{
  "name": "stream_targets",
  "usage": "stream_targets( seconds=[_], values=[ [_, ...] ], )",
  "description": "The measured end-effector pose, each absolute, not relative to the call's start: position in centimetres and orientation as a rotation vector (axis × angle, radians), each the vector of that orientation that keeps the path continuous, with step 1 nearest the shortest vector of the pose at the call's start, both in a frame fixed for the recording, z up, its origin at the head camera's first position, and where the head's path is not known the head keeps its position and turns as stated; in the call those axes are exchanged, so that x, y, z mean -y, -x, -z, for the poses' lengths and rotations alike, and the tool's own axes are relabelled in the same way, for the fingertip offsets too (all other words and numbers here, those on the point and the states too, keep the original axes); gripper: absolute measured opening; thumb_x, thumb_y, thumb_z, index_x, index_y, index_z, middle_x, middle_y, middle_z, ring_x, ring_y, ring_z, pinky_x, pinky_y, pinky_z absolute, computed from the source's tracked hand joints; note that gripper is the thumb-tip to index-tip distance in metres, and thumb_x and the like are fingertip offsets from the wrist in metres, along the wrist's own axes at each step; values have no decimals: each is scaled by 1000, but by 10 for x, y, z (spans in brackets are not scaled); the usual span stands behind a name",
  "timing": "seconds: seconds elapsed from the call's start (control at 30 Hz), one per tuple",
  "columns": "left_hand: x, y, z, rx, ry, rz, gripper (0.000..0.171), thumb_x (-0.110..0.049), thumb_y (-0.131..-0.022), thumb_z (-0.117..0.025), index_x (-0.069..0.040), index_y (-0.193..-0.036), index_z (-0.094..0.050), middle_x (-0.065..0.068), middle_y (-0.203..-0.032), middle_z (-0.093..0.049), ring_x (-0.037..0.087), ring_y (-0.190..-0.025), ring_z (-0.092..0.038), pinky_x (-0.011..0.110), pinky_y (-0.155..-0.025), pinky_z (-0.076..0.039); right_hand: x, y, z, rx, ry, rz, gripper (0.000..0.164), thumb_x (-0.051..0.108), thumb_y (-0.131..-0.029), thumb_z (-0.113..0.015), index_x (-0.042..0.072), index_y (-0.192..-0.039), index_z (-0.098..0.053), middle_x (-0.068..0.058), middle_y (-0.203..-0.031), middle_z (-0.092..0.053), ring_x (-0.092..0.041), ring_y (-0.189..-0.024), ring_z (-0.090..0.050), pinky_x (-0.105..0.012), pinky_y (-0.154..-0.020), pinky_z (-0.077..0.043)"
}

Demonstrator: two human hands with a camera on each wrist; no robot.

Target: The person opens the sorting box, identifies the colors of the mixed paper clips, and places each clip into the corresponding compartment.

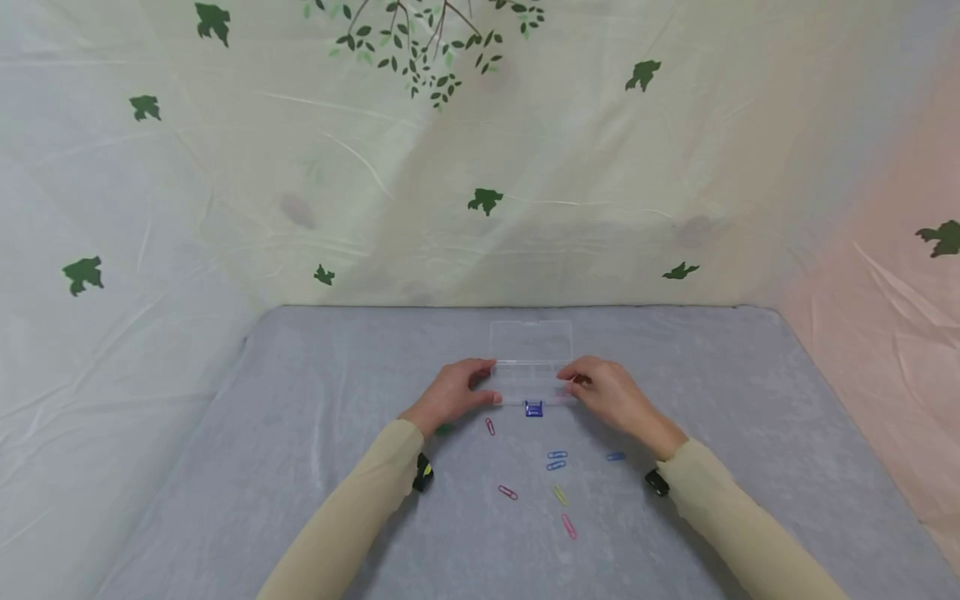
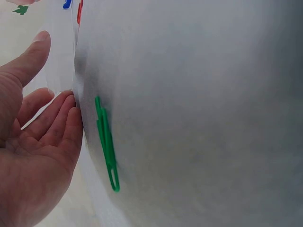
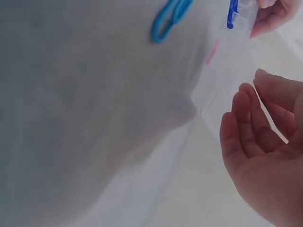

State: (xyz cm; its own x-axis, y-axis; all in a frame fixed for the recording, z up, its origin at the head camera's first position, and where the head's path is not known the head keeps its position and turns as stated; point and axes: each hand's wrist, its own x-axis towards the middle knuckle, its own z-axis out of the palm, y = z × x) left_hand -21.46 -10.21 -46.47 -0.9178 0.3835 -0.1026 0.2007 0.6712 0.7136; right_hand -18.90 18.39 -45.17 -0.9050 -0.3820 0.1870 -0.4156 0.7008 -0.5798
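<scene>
A clear plastic box (image 1: 528, 385) lies on the cloth with its transparent lid (image 1: 531, 340) raised at the back and a blue latch (image 1: 533, 409) at its front. My left hand (image 1: 456, 392) holds the box's left end, thumb at the front corner and fingers at the back. Over the right end is my right hand (image 1: 606, 392), its fingers loosely bent, with nothing seen between thumb and fingertips. A pink strip (image 3: 212, 53) shows through the box near that end. Beside my left wrist lies a green paper clip (image 2: 108, 144).
Several paper clips lie in front of the box: a red one (image 1: 490, 427), a dark red one (image 1: 507, 492), blue ones (image 1: 557, 455), a yellow one (image 1: 560, 495) and a pink one (image 1: 569, 526). Grey cloth (image 1: 675, 358) covers the table; a leaf-printed curtain (image 1: 420, 242) hangs behind.
</scene>
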Motion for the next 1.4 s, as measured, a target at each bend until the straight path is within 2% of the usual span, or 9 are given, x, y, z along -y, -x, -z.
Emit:
stream_targets(
  seconds=[0.5,0.7,1.1,1.4],
  values=[
    [102,215,465,-2640,-467,-1089,66,-25,-92,-82,-6,-149,-54,15,-142,-62,32,-130,-58,45,-112,-45,-210,165,441,2826,-673,-1107,26,5,-95,-75,0,-120,-74,-13,-121,-73,-33,-115,-67,-55,-96,-55],
    [102,216,466,-2644,-464,-1090,67,-26,-92,-82,-6,-149,-54,15,-142,-62,33,-128,-59,45,-112,-45,-218,153,443,2823,-686,-1088,27,5,-93,-77,1,-120,-74,-14,-123,-72,-35,-116,-66,-55,-96,-54],
    [100,215,465,-2649,-449,-1062,68,-27,-92,-82,-7,-150,-53,14,-142,-62,32,-128,-59,45,-112,-45,-234,132,443,2895,-705,-1072,28,6,-93,-77,4,-121,-74,-8,-121,-73,-32,-115,-67,-53,-95,-55],
    [100,216,466,-2667,-470,-1047,67,-27,-91,-82,-6,-149,-54,14,-141,-62,32,-128,-59,45,-112,-45,-245,123,442,2970,-698,-1113,29,13,-93,-78,6,-121,-74,-5,-120,-73,-29,-111,-67,-50,-93,-56]
  ],
)
